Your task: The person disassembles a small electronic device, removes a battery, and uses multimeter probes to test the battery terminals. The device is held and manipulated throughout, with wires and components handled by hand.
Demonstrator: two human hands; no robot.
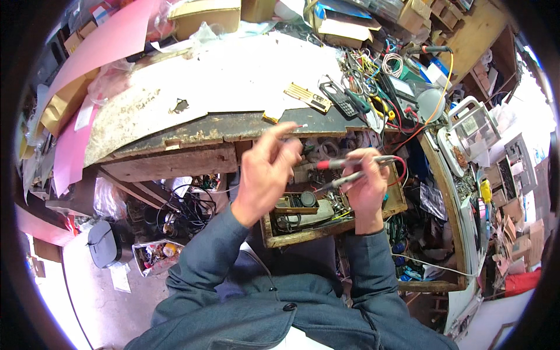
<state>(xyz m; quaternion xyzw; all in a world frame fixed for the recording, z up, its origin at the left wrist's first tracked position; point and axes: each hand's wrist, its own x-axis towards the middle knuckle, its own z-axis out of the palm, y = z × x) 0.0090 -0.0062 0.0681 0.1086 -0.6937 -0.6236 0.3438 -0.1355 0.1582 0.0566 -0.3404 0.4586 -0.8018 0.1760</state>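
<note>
In right grip (368, 189), red-grey probes (332, 164)

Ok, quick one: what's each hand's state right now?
Left hand: fingers partly curled; whether it holds anything cannot be told.
Right hand: closed, holding two pen-like probes.

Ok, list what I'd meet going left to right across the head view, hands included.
Dark round-cornered object → box of loose parts → left hand → right hand, holding test probes → clear container with a white handle.
</note>
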